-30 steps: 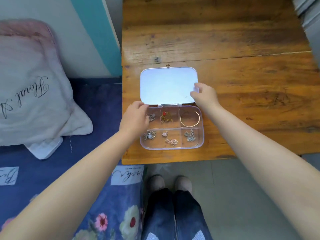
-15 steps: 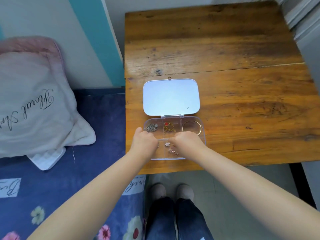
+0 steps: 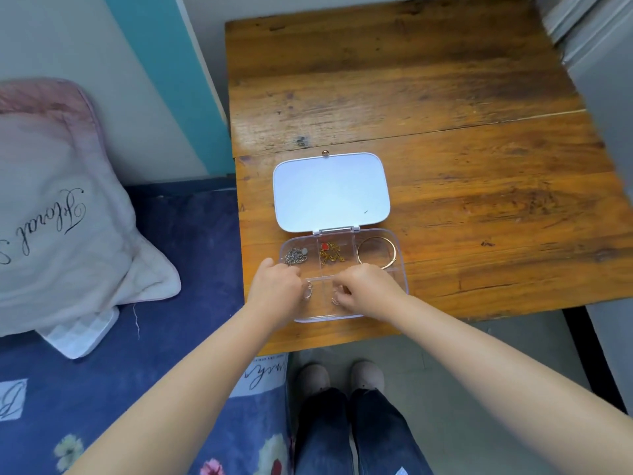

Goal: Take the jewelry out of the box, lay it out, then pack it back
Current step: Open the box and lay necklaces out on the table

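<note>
Left of frame: white cushion with black script [image 3: 65, 228] on a blue floral bedspread [image 3: 144, 382]. Centre: brown wooden desk [image 3: 428, 108] carrying a clear plastic compartmented jewelry box [image 3: 401, 269], its white lid [image 3: 330, 192] folded flat behind.

Left hand [image 3: 275, 289] over the front left compartment, fingers curled by a small silver piece [image 3: 307, 291]; grip cannot be told.

Back row: silver chain [image 3: 296, 256], gold chain with red charm [image 3: 329, 253], gold bangle [image 3: 376, 252].

Right hand [image 3: 364, 289] over the front middle compartment, fingers pinched together on a thin chain [image 3: 335, 299].
</note>
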{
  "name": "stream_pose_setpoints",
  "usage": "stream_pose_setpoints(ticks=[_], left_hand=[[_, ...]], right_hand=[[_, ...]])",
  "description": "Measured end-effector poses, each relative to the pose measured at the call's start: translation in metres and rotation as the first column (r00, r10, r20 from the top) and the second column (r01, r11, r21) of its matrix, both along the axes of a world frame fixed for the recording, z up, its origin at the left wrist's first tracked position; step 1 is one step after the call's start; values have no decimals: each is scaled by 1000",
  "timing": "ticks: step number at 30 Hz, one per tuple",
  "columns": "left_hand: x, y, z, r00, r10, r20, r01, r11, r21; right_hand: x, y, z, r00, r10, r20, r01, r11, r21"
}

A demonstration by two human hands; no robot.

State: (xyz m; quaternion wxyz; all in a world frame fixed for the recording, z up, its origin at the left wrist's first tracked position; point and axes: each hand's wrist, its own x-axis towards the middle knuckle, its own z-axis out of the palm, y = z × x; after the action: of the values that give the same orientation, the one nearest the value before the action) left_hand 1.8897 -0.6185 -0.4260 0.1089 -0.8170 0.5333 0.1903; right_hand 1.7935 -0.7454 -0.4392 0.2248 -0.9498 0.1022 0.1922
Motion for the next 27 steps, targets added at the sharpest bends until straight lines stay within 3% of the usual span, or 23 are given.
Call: stream_pose_setpoints(ticks=[3,6,10,15,20,23,27], left_hand=[[4,9,7,973,107,-204,-140,977,-159],[2,11,28,824,244,-512,-420,869,-262],[-10,-11,71,605,200,-771,-566,790,-238],[-26,-71,118,447,70,-892,-692,659,-295],[-40,-151,150,471,15,-882,-678,646,-351],[-42,-205,161,486,44,-873,-709,604,-364],[-52,-281,160,580,154,-800,-717,562,-412]], right_hand=[[-12,-10,21,977,-203,71,184,959,215],[-29,-24,52,911,-405,81,334,837,433],[-57,-48,101,780,-618,95,445,655,611],[-80,-95,162,597,-772,220,444,546,710],[-89,-164,205,473,-802,365,419,569,708],[-91,-214,217,442,-789,426,415,601,683],[-96,-283,214,454,-757,470,461,651,603]])
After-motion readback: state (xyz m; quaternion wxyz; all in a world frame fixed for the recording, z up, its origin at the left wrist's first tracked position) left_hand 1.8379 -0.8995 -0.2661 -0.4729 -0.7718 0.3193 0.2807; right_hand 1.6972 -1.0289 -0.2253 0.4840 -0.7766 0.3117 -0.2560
